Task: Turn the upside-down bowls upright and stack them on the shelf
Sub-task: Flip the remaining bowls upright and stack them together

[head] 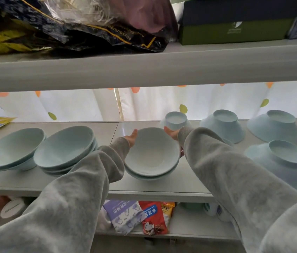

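Left hand (132, 138): palm on top bowl (151, 152) rim (curl unclear)
Right hand (173, 133): clamps opposite rim
Stack (149, 177): two upright, shelf (144, 188) front edge

Facing me, the grey upper shelf (144, 70) runs as a thick band across my view. The middle shelf (105, 130) lies pale and smooth under it, and the lower shelf (189, 225) sits in shadow. Behind hangs a white curtain (71, 105) dotted orange and green, daylight glowing through it.
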Tool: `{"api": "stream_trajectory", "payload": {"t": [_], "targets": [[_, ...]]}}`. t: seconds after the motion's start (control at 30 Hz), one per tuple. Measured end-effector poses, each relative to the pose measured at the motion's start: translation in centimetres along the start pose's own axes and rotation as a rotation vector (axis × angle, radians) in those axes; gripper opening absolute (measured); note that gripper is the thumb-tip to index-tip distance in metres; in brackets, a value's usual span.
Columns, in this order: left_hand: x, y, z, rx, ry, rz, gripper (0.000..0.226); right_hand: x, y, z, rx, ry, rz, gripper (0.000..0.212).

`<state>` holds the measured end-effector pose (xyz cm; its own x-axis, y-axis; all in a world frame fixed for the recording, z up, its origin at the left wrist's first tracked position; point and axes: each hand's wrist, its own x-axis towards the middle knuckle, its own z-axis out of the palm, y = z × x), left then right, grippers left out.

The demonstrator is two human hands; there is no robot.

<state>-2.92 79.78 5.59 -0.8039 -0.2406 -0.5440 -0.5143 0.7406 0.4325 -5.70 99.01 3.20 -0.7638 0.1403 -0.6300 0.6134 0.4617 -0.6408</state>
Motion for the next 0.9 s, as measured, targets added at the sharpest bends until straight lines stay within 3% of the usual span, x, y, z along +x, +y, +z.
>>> {"api": "stream_trajectory", "payload": {"t": [0.07, 0.23, 0.37, 0.4, 0.5, 0.63, 0.77, 0.9], "targets": [[0.2, -0.5, 0.6, 0.06, 0.029, 0.008, 0.086, 1.9, 0.8, -0.2, 0.009, 0.003, 0.046, 0.137], [1.7, -1.1, 1.4, 0.116, 0.053, -0.051, 0.097, -4.6, 1.1, -1.2, 0.11, -0.071, 0.012, 0.076], [1.1, -0.9, 1.8, 0.099, 0.103, -0.109, 0.114, -5.8, 2.8, -3.4, 0.192, -0.069, -0.054, 0.068], [0.2, -0.4, 2.0, 0.088, 0.119, -0.112, 0.112, -5.6, 3.4, -4.5, 0.25, -0.051, -0.059, 0.069], [-1.2, 0.5, 2.1, 0.001, 0.215, -0.105, 0.079, -5.6, 5.1, -7.6, 0.44, 0.042, -0.04, 0.071], [-2.2, 4.2, 3.3, -0.048, 0.356, 0.044, 0.06, -5.1, 8.0, -12.2, 0.609, 0.244, -0.05, 0.068], [-3.8, 9.9, 7.1, -0.055, 0.27, 0.401, 0.062, -4.2, 10.8, -14.4, 0.611, 0.418, -0.056, 0.067], [-6.1, 14.0, 12.9, 0.125, 0.092, 0.68, 0.081, -3.6, 13.1, -15.5, 0.514, 0.49, -0.013, 0.062]]}}
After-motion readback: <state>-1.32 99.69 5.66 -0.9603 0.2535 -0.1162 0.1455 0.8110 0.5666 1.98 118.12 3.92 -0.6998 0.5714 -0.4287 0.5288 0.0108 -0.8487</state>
